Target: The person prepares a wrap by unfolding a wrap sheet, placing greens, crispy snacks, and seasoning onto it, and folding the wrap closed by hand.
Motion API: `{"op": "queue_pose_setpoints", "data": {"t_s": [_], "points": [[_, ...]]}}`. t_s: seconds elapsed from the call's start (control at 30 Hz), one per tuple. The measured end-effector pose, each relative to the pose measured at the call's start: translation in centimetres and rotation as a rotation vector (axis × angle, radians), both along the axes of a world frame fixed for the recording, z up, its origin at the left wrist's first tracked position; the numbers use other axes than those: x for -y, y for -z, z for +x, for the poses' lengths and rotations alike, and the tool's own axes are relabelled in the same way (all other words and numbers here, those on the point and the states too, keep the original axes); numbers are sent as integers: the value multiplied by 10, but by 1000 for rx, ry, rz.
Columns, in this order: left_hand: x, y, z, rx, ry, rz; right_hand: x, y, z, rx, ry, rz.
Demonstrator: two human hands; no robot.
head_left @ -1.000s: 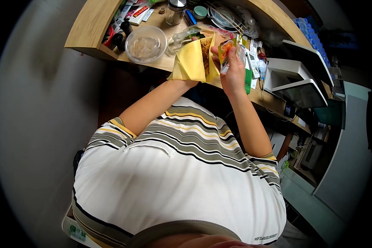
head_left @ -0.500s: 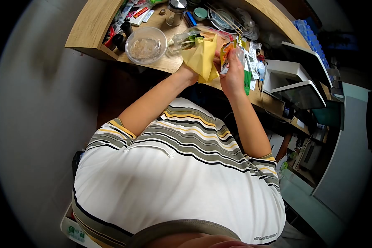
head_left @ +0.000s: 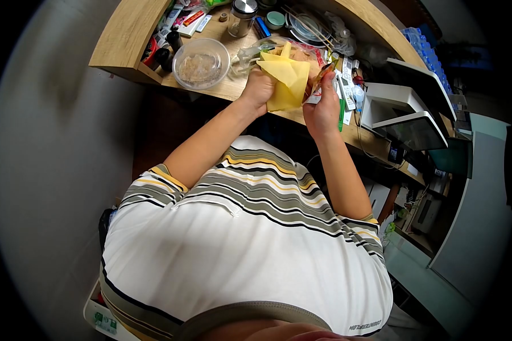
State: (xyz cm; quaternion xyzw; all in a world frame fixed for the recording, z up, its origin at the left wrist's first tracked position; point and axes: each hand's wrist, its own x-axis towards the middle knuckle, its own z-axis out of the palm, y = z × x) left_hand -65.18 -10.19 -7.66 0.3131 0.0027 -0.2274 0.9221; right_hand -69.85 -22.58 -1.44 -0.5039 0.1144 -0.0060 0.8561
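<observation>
My left hand (head_left: pixel 258 90) is closed on a yellow paper napkin (head_left: pixel 289 85), which is partly unfolded and hangs in loose folds over the desk's front edge. Some of my left fingers are hidden behind it. To its right, my right hand (head_left: pixel 322 111) grips a small printed plastic packet (head_left: pixel 323 74) between thumb and fingers; orange and yellow show on its wrapper. Behind the napkin lies a clear plastic bag (head_left: pixel 246 58) with something green near it, partly covered. Left of my hands stands a clear round plastic bowl (head_left: pixel 201 63) with pale brownish contents.
On the wooden desk (head_left: pixel 222 91) stand a lidded glass jar (head_left: pixel 242 20), a small green cup (head_left: pixel 275 20) and a plate (head_left: pixel 308 29) with chopsticks (head_left: pixel 318 31) across it. Monitors (head_left: pixel 412 128) stand at the right. A raised wooden ledge (head_left: pixel 128 34) borders the desk's left side.
The napkin has opened out and shifted slightly right. My left fist shows more plainly beside it. The packet in my right hand has tilted, its printed front turned away.
</observation>
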Motion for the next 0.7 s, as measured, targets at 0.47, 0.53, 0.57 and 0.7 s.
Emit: {"op": "queue_pose_setpoints", "data": {"t_s": [0.47, 0.53, 0.57, 0.7], "points": [[9, -5, 8, -297, -217, 102, -9, 9, -15, 195, 83, -335], [9, -3, 11, -323, -240, 166, -14, 5, -19, 189, 68, -460], [8, -2, 11, -350, -235, 178, -19, 1, -20, 161, 68, -401], [10, -3, 11, -277, -260, 250, -10, 22, -20, 80, 26, -506]]}}
